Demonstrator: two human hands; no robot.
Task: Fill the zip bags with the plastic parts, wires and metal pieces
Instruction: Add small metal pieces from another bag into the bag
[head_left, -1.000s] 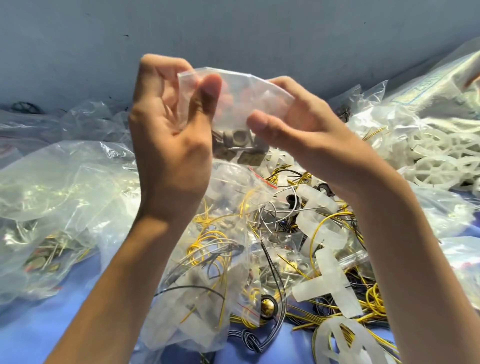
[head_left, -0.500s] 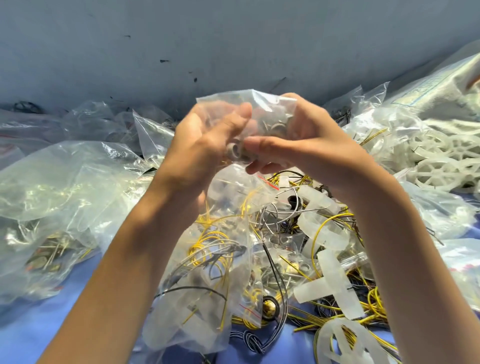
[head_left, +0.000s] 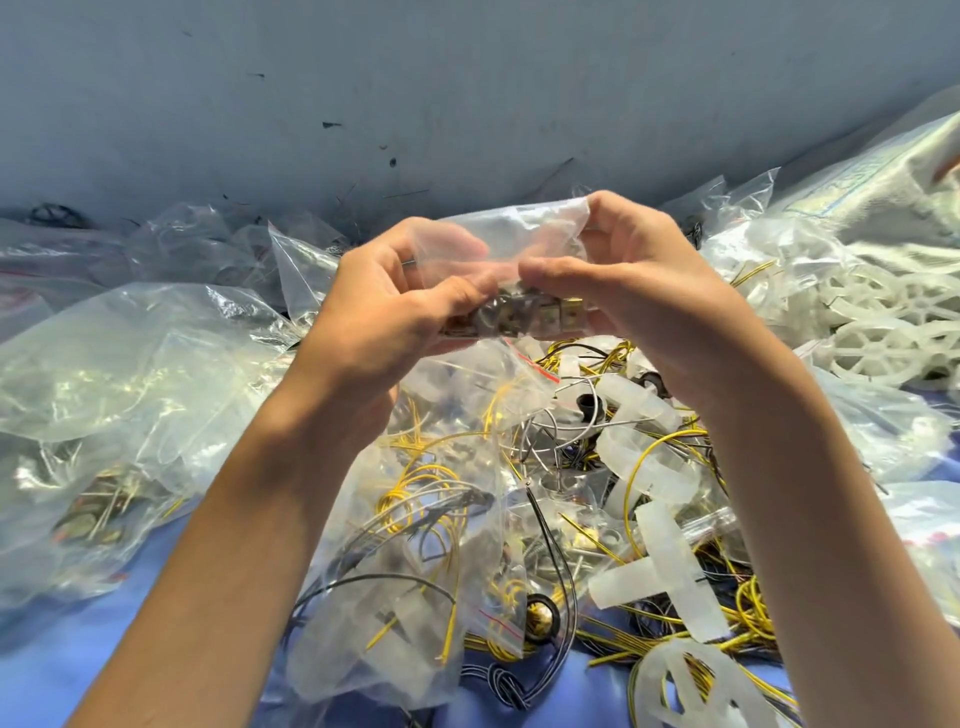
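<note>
Clear zip bag (head_left: 511, 234), one, pinched by left hand (head_left: 382, 317), right hand (head_left: 641, 291).

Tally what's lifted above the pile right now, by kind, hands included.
Hands: 2, left hand and right hand, both pinching the bag
Zip bags: 1, the small zip bag
Total: 3
The metal pieces inside it are too bunched to count.

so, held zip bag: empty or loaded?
Loaded: metal pieces show inside the zip bag, pinched between left hand and right hand.
</note>
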